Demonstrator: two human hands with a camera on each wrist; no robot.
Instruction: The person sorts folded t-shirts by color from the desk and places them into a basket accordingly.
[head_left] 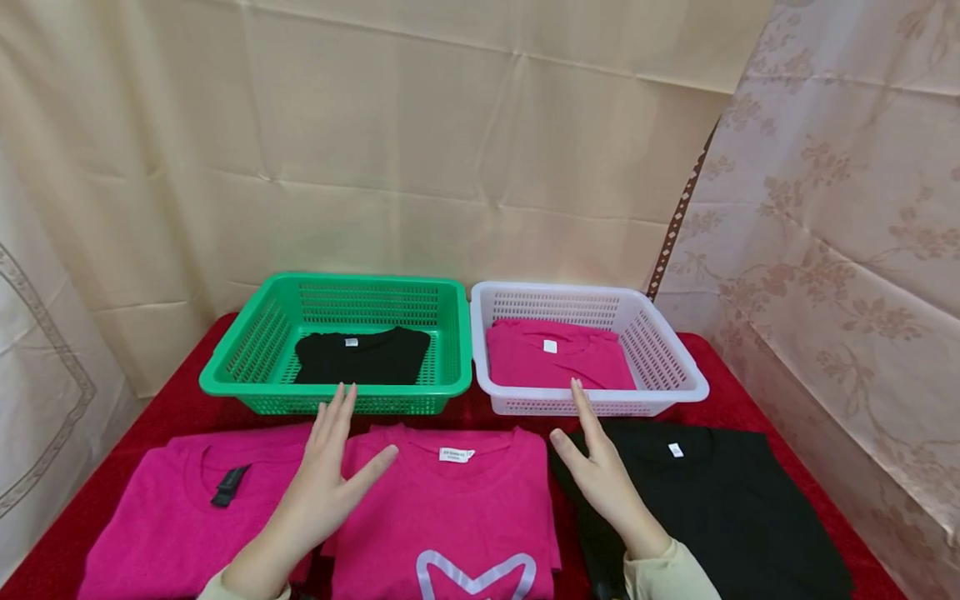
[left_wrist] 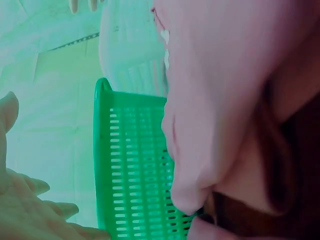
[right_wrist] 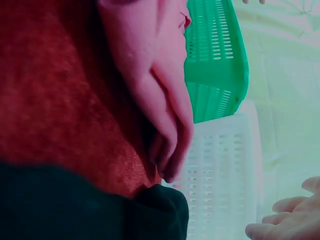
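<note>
My left hand [head_left: 318,483], fingers straight and thumb spread, hovers between a folded pink T-shirt [head_left: 161,508] with a dark neck tag and the middle pink T-shirt [head_left: 450,512], which has a white tag and a pale star outline. Over the gap between that middle shirt and a folded black T-shirt [head_left: 720,508] is my right hand [head_left: 603,479], also with straight fingers and holding nothing. In the left wrist view, the left fingers [left_wrist: 37,212] show at the lower left edge. The right fingers [right_wrist: 285,220] appear at the lower right of the right wrist view.
Behind the shirts stands a green basket [head_left: 337,390] with a folded black shirt [head_left: 367,357] inside. Beside it, a white basket [head_left: 678,379] holds a folded pink shirt [head_left: 555,362]. A red cloth [head_left: 480,410] covers the table, and curtains [head_left: 375,142] hang behind.
</note>
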